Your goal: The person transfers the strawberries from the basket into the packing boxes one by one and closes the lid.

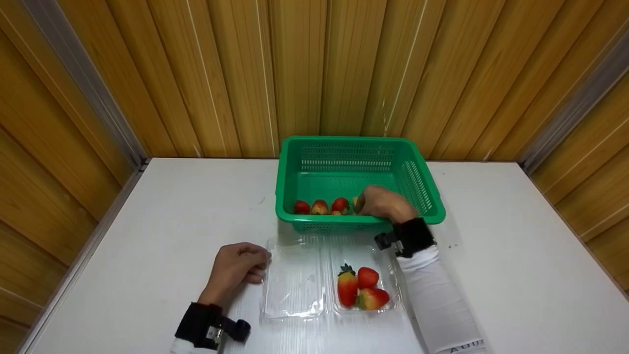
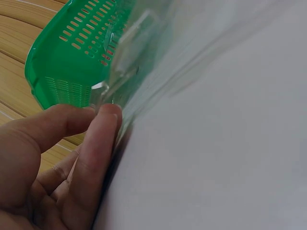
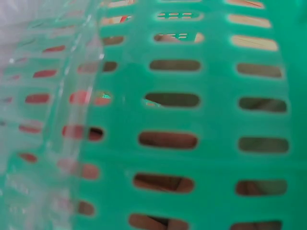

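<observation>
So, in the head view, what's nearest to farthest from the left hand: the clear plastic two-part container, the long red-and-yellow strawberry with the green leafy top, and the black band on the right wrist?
1. Clear plastic container: at the left hand's fingertips.
2. Red-and-yellow strawberry: in the container's right compartment.
3. Black band: on the right wrist, farthest right.

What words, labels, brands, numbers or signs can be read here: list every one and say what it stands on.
"AU...", on the right sleeve; only the first letters read, and the rest is too blurred.
Pale patches on the left wristband and right wristband: too small to tell whether they bear text.
Basket and plastic box: none that I can read.
</observation>
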`<action>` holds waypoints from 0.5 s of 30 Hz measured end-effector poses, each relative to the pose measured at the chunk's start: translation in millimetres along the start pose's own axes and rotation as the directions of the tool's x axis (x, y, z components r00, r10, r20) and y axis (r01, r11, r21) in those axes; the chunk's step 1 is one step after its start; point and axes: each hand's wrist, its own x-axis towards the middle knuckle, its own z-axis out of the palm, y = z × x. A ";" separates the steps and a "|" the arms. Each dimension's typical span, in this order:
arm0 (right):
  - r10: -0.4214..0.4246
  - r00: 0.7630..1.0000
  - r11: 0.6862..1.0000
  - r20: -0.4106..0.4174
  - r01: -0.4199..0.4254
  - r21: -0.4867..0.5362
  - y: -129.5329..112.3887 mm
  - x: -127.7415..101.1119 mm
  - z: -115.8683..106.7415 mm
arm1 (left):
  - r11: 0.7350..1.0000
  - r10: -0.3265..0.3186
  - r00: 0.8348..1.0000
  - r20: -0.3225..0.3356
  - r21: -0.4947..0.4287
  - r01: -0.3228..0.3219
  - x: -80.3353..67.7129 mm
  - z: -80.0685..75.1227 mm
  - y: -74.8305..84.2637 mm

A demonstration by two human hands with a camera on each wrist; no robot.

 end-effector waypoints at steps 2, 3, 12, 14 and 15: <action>0.009 1.000 1.000 -0.002 -0.009 0.006 0.1 -0.4 0.2 | 1.000 0.001 1.000 0.000 0.000 -0.001 0.0 0.0 0.1; 0.015 1.000 1.000 -0.003 -0.015 0.007 0.1 -0.5 0.1 | 1.000 0.002 1.000 0.000 -0.001 -0.002 0.1 0.0 0.1; 0.014 1.000 1.000 0.004 -0.014 0.020 1.7 -0.7 0.6 | 1.000 0.002 1.000 0.002 -0.005 -0.002 -0.2 -0.1 -0.4; -0.007 1.000 1.000 -0.005 0.007 0.019 2.4 0.2 0.6 | 1.000 -0.003 1.000 0.000 -0.010 0.003 -0.5 -0.1 -0.1; -0.019 1.000 1.000 -0.005 0.019 0.016 2.5 0.6 0.4 | 1.000 -0.006 1.000 -0.003 -0.011 0.006 -0.6 -0.2 0.1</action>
